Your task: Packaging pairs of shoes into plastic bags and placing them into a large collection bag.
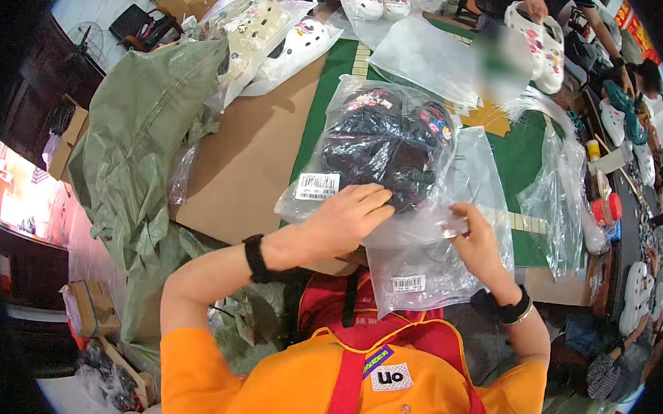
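Observation:
A clear plastic bag with a white barcode label lies before me on the table. Inside it sits a pair of black clogs with colourful charms on top. My left hand has its bent fingers on the bag's near edge, just below the clogs; its thumb is hidden. With thumb and fingertips, my right hand pinches the loose plastic at the near right of the same bag. Another clear bag, flat and labelled, lies under my hands and hangs over the table's near edge.
Bagged light clogs lie at the far left beside a green-grey tarp. Across the table, another person's hand holds white clogs. Loose plastic bags lie at the right, near a red-lidded jar.

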`<state>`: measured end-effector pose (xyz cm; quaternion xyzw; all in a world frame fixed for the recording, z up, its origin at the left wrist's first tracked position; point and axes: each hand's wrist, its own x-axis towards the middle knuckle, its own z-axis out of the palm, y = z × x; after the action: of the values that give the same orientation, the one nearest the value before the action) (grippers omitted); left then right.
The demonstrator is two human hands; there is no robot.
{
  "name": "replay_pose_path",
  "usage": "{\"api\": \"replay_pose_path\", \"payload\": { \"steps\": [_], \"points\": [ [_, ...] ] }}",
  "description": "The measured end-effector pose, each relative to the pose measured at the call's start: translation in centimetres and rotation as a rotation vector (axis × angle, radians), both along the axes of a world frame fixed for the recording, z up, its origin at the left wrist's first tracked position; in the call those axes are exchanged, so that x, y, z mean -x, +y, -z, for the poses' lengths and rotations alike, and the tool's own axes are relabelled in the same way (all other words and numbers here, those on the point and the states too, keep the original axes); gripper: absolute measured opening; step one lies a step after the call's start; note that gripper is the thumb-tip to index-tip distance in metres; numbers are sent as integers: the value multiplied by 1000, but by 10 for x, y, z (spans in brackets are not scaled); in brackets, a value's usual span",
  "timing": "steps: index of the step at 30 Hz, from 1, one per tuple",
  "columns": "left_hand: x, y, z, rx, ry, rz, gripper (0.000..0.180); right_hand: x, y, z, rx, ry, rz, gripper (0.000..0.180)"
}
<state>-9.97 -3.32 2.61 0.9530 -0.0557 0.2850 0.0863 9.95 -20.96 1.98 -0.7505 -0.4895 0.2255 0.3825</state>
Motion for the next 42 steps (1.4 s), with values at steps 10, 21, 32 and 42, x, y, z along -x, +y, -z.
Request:
{"api": "replay_pose_path", "payload": {
  "steps": [10, 21, 32, 42],
  "points": [
    [-21, -41, 19, 312, 154, 292, 19, 11, -2, 3, -88, -40, 14, 17],
    [-36, 29, 13, -121, 206, -376, 48, 13, -5, 4, -170, -143, -151, 28],
    [-75, 13, 19, -96, 264, -426, 55, 29, -6, 14, -107, -170, -192, 23],
    [-29, 35, 5, -39, 303, -452, 59, 10, -25, 17, -20, -92, -125, 23]
  ]
}}
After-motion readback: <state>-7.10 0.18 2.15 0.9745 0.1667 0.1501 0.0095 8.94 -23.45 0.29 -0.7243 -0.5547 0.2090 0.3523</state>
